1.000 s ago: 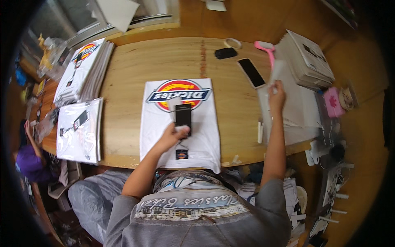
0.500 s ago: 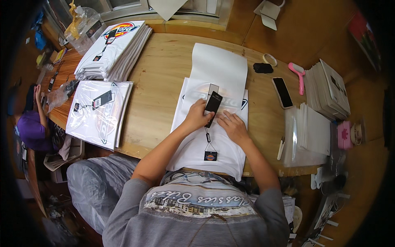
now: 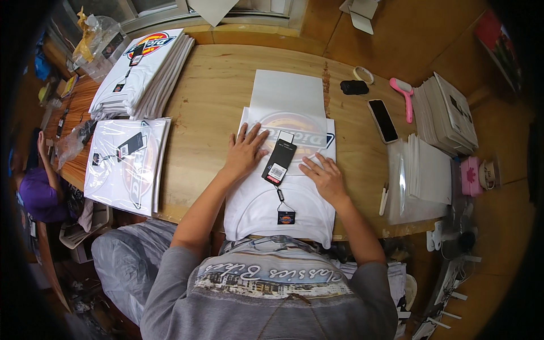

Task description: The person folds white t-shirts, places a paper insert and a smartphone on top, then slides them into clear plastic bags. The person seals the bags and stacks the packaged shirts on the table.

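Note:
A white T-shirt [image 3: 277, 212] lies in front of me, its neckline toward me and a coloured print on its chest. A sheet of thin white paper [image 3: 289, 90] covers part of the print and reaches past the shirt's far end. My left hand [image 3: 246, 150] rests with fingers spread on the left side of the shirt and sheet. My right hand [image 3: 324, 177] lies open on the right side. Between them is a black hang tag [image 3: 279, 161] with a white barcode sticker, its cord running to a small black label [image 3: 286, 217] near the neckline.
At the left stand a stack of folded white shirts [image 3: 144, 73] and shirts in clear bags [image 3: 127, 167]. To the right are a phone [image 3: 383, 121], a pink roller [image 3: 407, 99], a tape roll [image 3: 363, 75], clear bags [image 3: 399, 187] and stacked white sheets [image 3: 428, 170]. Another person [image 3: 42, 190] sits far left.
My left hand has let go of the hang tag and moved left onto the shirt. The tag now shows its barcode side, and the paper lies flatter.

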